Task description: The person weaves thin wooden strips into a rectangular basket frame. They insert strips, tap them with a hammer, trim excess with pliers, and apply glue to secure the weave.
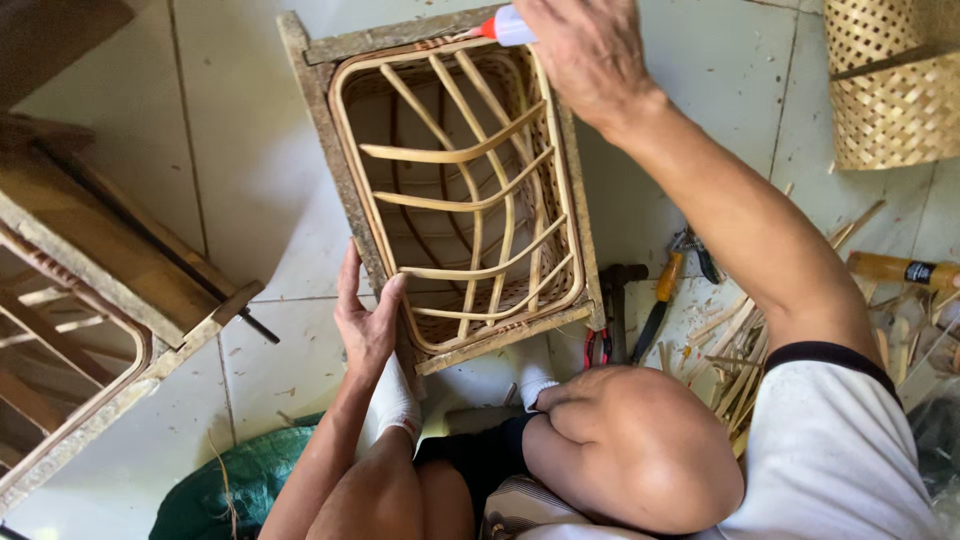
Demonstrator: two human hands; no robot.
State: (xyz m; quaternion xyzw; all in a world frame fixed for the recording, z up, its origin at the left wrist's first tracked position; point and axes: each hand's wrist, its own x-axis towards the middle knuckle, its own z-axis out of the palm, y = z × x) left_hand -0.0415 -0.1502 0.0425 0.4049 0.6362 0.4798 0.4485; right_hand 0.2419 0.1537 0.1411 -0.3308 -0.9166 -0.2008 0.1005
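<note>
Right hand (590, 50) grip clenched on glue bottle (508, 27), red nozzle pointing left at rattan basket frame (460, 190) far rim. Left hand (367, 320) open, steadying frame's near corner; frame long axis runs away from person.

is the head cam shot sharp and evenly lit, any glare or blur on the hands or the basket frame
Head view: soft daylight, no hard glare; pale floor tiles look bright but not blown out. The rattan frame is sharp, its inside shaded. The left hand is crisp; the right hand is slightly soft near the top edge, holding a small bottle.
</note>
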